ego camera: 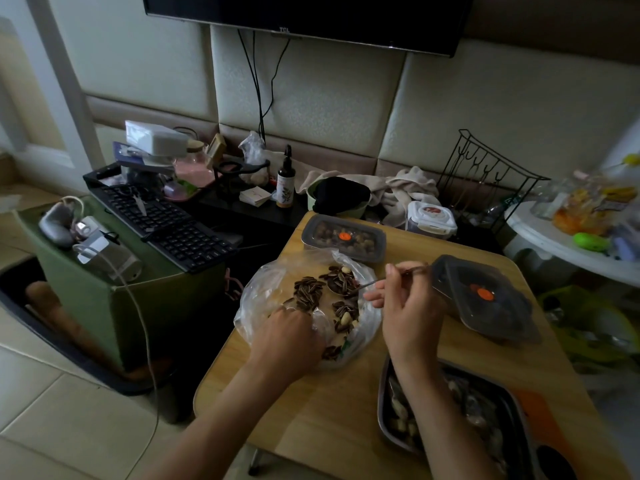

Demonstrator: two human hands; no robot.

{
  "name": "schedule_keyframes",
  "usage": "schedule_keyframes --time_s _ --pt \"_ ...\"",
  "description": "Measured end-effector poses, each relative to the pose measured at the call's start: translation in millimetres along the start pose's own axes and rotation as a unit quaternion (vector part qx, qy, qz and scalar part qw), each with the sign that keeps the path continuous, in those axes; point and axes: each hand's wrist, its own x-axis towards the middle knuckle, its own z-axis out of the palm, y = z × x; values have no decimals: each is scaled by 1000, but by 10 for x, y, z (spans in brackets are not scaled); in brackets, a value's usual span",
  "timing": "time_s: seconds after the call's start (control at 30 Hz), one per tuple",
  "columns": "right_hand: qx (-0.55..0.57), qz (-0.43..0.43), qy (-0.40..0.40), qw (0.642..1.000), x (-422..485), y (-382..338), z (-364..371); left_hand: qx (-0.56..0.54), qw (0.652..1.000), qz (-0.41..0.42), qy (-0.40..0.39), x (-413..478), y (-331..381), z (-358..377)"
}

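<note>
The wall (311,98) is soft and padded, with pale squares and brown strips. A black TV (304,15) hangs high on it, and black wires (258,91) hang down from it. The floor (69,427) has pale tiles. A wood table (332,410) stands in front. On the left is a green box (156,323) with a black keyboard (166,223) on top. A low dark shelf (263,211) by the wall is full of small things. A white round table (554,242) is on the right. The light is dim.
</note>
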Motion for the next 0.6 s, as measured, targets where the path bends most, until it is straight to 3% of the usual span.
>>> schedule_keyframes --time_s 0.17,0.4,0.6 --pt "-30 -45 -32 998 -21 92 -71 -7 1000 -8 7 -10 0 -11" --pt "43 76 -16 996 14 84 -173 -130 987 -73 57 82 -38 -54" --pt "86 132 -6 987 88 86 -229 -123 984 -120 50 131 -117 7"
